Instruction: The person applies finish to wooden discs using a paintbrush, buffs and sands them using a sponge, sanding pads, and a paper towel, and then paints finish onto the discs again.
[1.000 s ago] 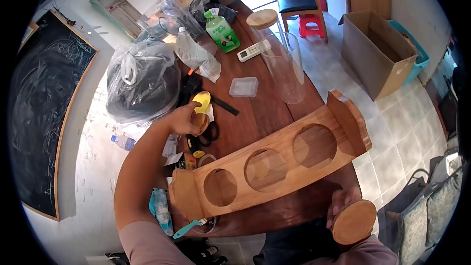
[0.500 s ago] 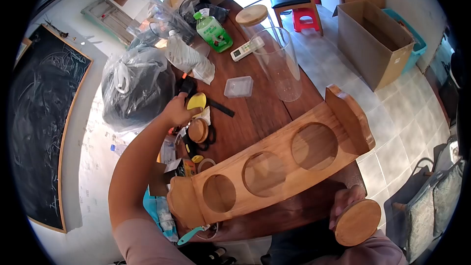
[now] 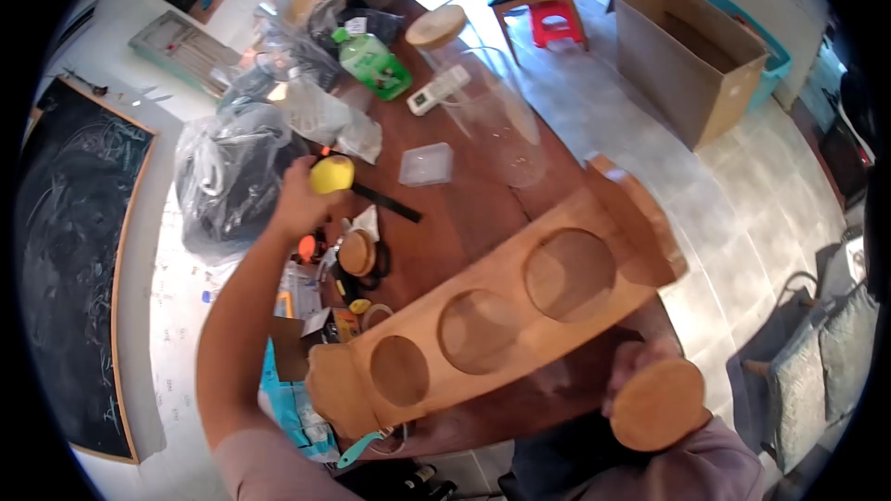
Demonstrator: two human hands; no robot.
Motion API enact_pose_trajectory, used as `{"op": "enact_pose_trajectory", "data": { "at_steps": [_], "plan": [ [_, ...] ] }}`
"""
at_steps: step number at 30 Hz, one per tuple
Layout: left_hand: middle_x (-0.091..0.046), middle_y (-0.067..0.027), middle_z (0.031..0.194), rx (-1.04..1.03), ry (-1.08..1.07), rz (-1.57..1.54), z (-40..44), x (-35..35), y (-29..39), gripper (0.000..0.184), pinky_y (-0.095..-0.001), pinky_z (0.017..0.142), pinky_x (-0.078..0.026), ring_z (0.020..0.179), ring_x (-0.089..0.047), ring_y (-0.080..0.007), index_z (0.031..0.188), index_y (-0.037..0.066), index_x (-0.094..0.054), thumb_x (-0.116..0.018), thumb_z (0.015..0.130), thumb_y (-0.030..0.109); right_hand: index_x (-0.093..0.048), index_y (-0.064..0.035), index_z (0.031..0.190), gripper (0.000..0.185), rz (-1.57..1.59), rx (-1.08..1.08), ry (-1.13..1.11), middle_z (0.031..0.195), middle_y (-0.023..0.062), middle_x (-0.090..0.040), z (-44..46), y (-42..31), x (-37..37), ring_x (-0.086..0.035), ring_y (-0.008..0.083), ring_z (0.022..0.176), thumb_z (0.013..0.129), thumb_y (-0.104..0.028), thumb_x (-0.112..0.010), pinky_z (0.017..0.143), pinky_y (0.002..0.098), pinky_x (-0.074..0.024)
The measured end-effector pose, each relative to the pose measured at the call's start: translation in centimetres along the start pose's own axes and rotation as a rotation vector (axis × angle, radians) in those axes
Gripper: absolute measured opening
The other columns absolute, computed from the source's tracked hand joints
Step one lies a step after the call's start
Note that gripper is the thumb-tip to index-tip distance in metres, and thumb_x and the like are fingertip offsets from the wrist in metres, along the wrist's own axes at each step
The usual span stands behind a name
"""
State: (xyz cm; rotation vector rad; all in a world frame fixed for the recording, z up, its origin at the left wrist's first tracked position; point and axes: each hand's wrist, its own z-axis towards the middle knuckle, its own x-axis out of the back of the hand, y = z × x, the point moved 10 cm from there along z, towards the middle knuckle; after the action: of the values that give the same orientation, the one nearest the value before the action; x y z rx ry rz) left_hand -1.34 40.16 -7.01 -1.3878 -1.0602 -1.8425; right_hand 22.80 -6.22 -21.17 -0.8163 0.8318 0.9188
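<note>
My left hand (image 3: 299,202) closes on a yellow disc (image 3: 331,174) at the left of the table, beside a black strip (image 3: 388,204). Below that hand lies a round wooden lid (image 3: 357,252) among scissors and small tools. A round wooden lid (image 3: 659,404) is in my right hand (image 3: 639,362), low at the right; its disc hides part of the fingers. Between the hands, a wooden rack (image 3: 501,301) with three round holes lies slanted across the table's near side.
A clear cylinder (image 3: 501,121), a wood-lidded jar (image 3: 436,26), a remote (image 3: 439,90), a green bottle (image 3: 373,63) and a plastic box (image 3: 426,164) stand or lie beyond the rack. A stuffed plastic bag (image 3: 232,176) is at the left; a carton (image 3: 687,65) sits on the floor.
My left hand has left the wooden lid by the scissors and moved up and left with the yellow disc. My right hand still holds its lid. The whole view has shifted.
</note>
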Motion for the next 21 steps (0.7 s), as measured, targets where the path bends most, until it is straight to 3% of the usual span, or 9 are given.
{"op": "enact_pose_trajectory", "data": {
  "at_steps": [1, 2, 4, 7, 12, 13, 17, 20, 21],
  "plan": [
    [-0.056, -0.0205, 0.126, -0.115, 0.004, 0.091, -0.9, 1.9, 1.6, 0.084, -0.0432, 0.099, -0.051, 0.113, -0.062, -0.0349, 0.141, 0.001, -0.044, -0.084, 0.073, 0.03, -0.047, 0.0008, 0.131, 0.098, -0.097, 0.013, 0.016, 0.12, 0.0254, -0.056, 0.0, 0.3, 0.4, -0.061, 0.0421, 0.11, 0.06, -0.044, -0.097, 0.087, 0.0545, -0.0572],
    [-0.058, -0.0166, 0.123, -0.009, -0.089, -0.022, -3.6, 3.9, 6.0, 0.077, -0.0405, 0.097, -0.051, 0.109, -0.063, -0.0303, 0.137, 0.001, -0.045, -0.083, 0.074, 0.024, -0.048, 0.0003, 0.132, 0.105, -0.192, 0.023, 0.034, 0.121, 0.0238, -0.057, -0.1, 0.6, 1.0, -0.06, 0.0382, 0.113, 0.055, -0.049, -0.1, 0.089, 0.0526, -0.0556],
    [-0.058, -0.012, 0.123, -0.177, -0.016, -0.188, -8.8, 7.9, 11.1, 0.073, -0.0382, 0.1, -0.05, 0.119, -0.06, -0.0237, 0.13, 0.005, -0.047, -0.085, 0.071, 0.025, -0.047, 0.0001, 0.136, 0.113, -0.435, -0.075, 0.2, 0.129, 0.0188, -0.058, -0.9, 0.5, 1.4, -0.059, 0.0321, 0.119, 0.05, -0.051, -0.1, 0.098, 0.0471, -0.0516],
    [-0.052, -0.0138, 0.133, -0.257, 0.073, -0.497, -20.0, 11.1, 19.4, 0.083, -0.0403, 0.103, -0.048, 0.125, -0.056, -0.0276, 0.13, 0.006, -0.049, -0.092, 0.066, 0.035, -0.047, 0.0007, 0.14, 0.117, -0.306, -0.304, 0.17, 0.133, 0.0126, -0.061, -0.7, 1.7, 2.1, -0.06, 0.0232, 0.122, 0.048, -0.048, -0.101, 0.103, 0.0397, -0.0491],
    [-0.044, -0.0243, 0.144, -0.336, 0.272, -0.755, -35.7, 8.6, 22.9, 0.078, -0.0465, 0.108, -0.045, 0.133, -0.049, -0.0373, 0.125, 0.007, -0.058, -0.093, 0.066, 0.043, -0.047, -0.0002, 0.141, 0.105, -0.123, -0.272, -0.059, 0.137, 0.0094, -0.059, -0.9, 3.5, -3.4, -0.057, 0.0193, 0.128, 0.057, -0.031, -0.101, 0.107, 0.0362, -0.0467],
    [-0.047, -0.0258, 0.142, -0.173, 0.389, -0.879, -37.6, 7.6, 22.1, 0.073, -0.0472, 0.107, -0.045, 0.132, -0.049, -0.0378, 0.118, 0.007, -0.063, -0.096, 0.062, 0.042, -0.047, -0.0004, 0.141, 0.102, -0.107, -0.279, -0.088, 0.138, 0.0092, -0.059, -1.7, 3.9, -4.2, -0.056, 0.019, 0.129, 0.059, -0.028, -0.101, 0.108, 0.036, -0.0463],
    [-0.051, -0.0268, 0.137, -0.208, 0.752, -0.698, -45.2, 7.8, 23.9, 0.054, -0.0461, 0.101, -0.049, 0.118, -0.059, -0.0341, 0.126, 0.003, -0.058, -0.083, 0.081, 0.019, -0.046, -0.0001, 0.143, 0.102, -0.069, -0.332, -0.081, 0.14, 0.0086, -0.058, -4.5, 5.8, -5.8, -0.055, 0.0187, 0.13, 0.059, -0.022, -0.1, 0.109, 0.0359, -0.0465],
    [-0.072, -0.0156, 0.096, -0.268, 0.455, -0.453, -46.0, 7.5, 28.0, 0.035, -0.0401, 0.086, -0.054, 0.09, -0.067, -0.0285, 0.112, -0.001, -0.066, -0.074, 0.078, -0.005, -0.045, 0.0013, 0.144, 0.101, -0.062, -0.351, -0.092, 0.14, 0.0101, -0.057, -6.7, 7.3, -6.8, -0.056, 0.0195, 0.129, 0.06, -0.017, -0.099, 0.107, 0.0356, -0.0489],
    [-0.072, -0.0157, 0.099, -0.404, 0.421, -0.319, -46.1, 7.2, 29.7, 0.033, -0.0403, 0.085, -0.055, 0.089, -0.067, -0.0293, 0.108, -0.001, -0.067, -0.072, 0.076, -0.006, -0.045, 0.0018, 0.144, 0.101, -0.058, -0.345, -0.104, 0.14, 0.0109, -0.057, -7.4, 8.1, -7.1, -0.057, 0.0198, 0.129, 0.06, -0.015, -0.099, 0.107, 0.0355, -0.05]
  ]
}}
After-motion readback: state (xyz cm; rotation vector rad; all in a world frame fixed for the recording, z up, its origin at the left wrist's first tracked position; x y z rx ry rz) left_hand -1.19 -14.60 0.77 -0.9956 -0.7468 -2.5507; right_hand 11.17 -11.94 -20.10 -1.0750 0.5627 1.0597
